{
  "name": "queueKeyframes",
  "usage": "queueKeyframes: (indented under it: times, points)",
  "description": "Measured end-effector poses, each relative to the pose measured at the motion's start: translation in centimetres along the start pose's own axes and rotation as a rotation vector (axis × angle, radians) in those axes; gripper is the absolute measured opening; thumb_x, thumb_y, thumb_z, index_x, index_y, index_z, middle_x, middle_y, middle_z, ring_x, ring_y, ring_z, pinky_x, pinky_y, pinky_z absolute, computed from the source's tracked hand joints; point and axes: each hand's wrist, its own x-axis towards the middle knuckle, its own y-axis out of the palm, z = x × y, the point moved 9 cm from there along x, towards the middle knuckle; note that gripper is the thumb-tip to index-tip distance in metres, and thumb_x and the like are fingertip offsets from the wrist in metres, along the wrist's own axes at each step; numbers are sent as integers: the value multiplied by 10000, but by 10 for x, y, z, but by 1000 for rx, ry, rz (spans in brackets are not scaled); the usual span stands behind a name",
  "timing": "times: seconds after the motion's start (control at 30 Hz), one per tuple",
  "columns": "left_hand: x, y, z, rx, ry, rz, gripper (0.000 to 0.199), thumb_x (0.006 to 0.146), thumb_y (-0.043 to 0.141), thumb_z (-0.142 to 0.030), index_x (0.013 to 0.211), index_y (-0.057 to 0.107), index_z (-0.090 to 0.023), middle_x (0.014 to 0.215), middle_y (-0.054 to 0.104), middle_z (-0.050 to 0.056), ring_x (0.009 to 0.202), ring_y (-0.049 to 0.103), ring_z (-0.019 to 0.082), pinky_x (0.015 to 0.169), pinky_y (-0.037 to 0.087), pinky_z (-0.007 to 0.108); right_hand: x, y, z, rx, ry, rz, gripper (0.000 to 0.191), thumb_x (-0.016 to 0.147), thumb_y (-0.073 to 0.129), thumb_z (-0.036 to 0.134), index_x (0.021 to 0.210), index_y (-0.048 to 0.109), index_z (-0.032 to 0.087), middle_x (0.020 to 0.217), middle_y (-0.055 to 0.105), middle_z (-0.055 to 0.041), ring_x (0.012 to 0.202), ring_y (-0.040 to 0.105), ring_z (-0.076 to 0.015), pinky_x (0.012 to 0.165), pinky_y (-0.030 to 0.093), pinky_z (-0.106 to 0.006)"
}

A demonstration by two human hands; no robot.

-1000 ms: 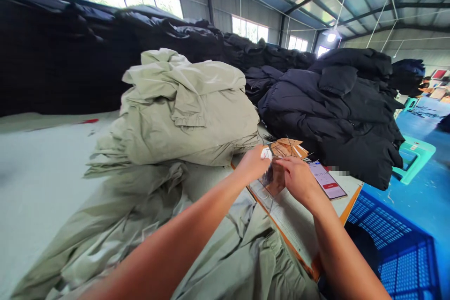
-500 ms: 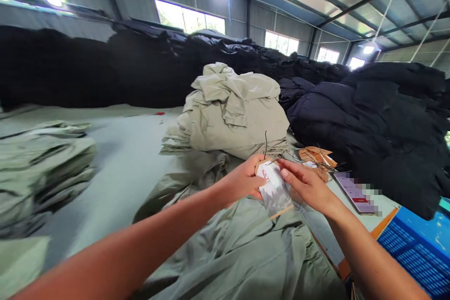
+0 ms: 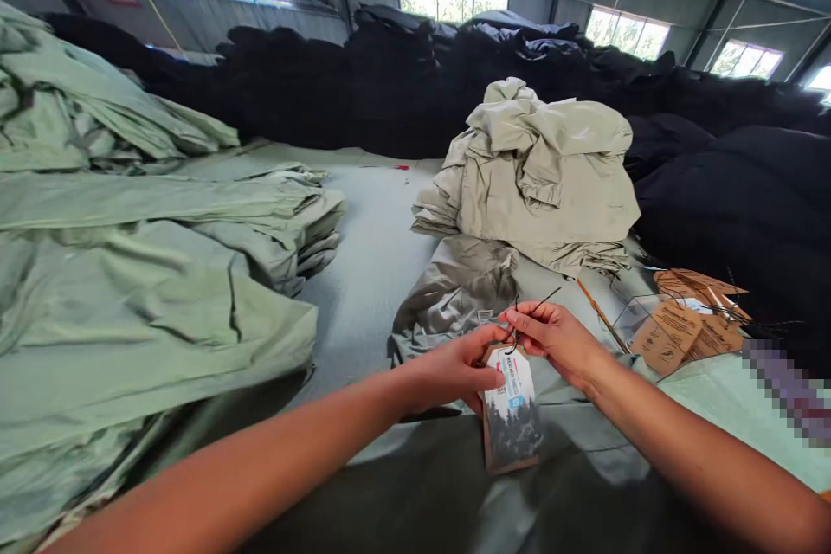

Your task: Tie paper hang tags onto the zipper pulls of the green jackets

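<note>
My left hand is closed on a hang tag, its thumb across the printed front. The tag has a white top, a grey forest picture and a brown card edge behind. A black string runs from the tag's top, and my right hand pinches it between thumb and fingertips. Both hands are close together above a grey-green garment spread on the table.
Beige folded garments are stacked ahead. Green garments lie piled at left. Brown tags with strings sit in a clear tray at right, near a pixelated phone. Dark garments line the back.
The view has swung left, bringing in more green garments. The tag now hangs more upright, and my right hand has moved from its side to the string at its top.
</note>
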Motion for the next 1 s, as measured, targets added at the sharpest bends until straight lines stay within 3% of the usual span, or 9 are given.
queueKeyframes:
  times: [0.2, 0.33, 0.4, 0.47, 0.53, 0.6, 0.73, 0.83, 1.0]
  points:
    - [10, -32, 31, -147, 3, -230, 392, 688, 756, -425, 904, 570, -155, 729, 602, -9, 617, 551, 116, 553, 427, 222, 8, 13, -23, 59, 16, 63, 350, 654, 807, 449, 819, 740, 148, 585, 622, 10, 498, 459, -71, 497, 341, -217]
    - [14, -44, 35, -189, 23, -332, 340, 684, 752, -427, 774, 606, -134, 672, 584, -13, 583, 501, 93, 521, 350, 196, 9, 1, -27, 116, 26, 3, 448, 669, 802, 426, 1041, 701, 198, 889, 683, -41, 646, 573, -103, 581, 434, -230]
    - [11, -50, 34, -240, 13, -383, 345, 686, 744, -444, 740, 600, -136, 645, 564, -24, 556, 477, 82, 507, 341, 191, 10, -16, -22, 87, -40, -66, 512, 705, 772, 423, 1169, 635, 257, 1120, 635, -61, 747, 595, -121, 612, 449, -235]
    - [8, -57, 34, -276, -1, -428, 358, 694, 736, -463, 712, 586, -139, 609, 533, -38, 524, 450, 68, 482, 323, 179, 11, -30, -11, -30, -145, -82, 425, 762, 720, 396, 1160, 626, 277, 1168, 598, -56, 824, 582, -138, 657, 453, -242]
    - [5, -63, 37, -295, -31, -462, 369, 706, 726, -479, 711, 587, -138, 593, 523, -43, 501, 436, 59, 451, 291, 168, 9, -31, 0, -190, -237, 12, 234, 801, 678, 327, 1024, 672, 255, 1080, 592, -45, 884, 561, -153, 730, 454, -256]
    - [5, -67, 41, -316, -60, -472, 383, 702, 726, -496, 737, 604, -135, 604, 547, -33, 496, 454, 62, 437, 284, 167, 4, -17, 4, -332, -271, 209, 121, 822, 643, 252, 932, 691, 237, 1024, 567, -36, 877, 550, -145, 775, 452, -266]
    - [7, -68, 51, -371, -81, -455, 411, 673, 740, -512, 785, 632, -131, 644, 606, -8, 524, 526, 91, 480, 377, 190, -14, 14, -3, -555, -225, 561, 270, 842, 578, 148, 1043, 710, 271, 1079, 532, -36, 928, 554, -140, 831, 458, -290]
    - [8, -69, 55, -384, -98, -449, 416, 654, 753, -515, 766, 631, -133, 644, 618, -2, 522, 534, 99, 493, 401, 204, -19, 24, -4, -622, -263, 638, 253, 837, 617, 136, 1013, 741, 267, 1063, 527, -43, 1035, 533, -165, 895, 446, -312]
    - [8, -68, 57, -379, -98, -439, 422, 623, 773, -511, 743, 640, -130, 628, 621, 2, 501, 517, 92, 477, 366, 200, -16, 20, -3, -537, -340, 633, 201, 816, 724, 200, 1003, 763, 261, 1045, 519, -46, 954, 544, -139, 854, 458, -281]
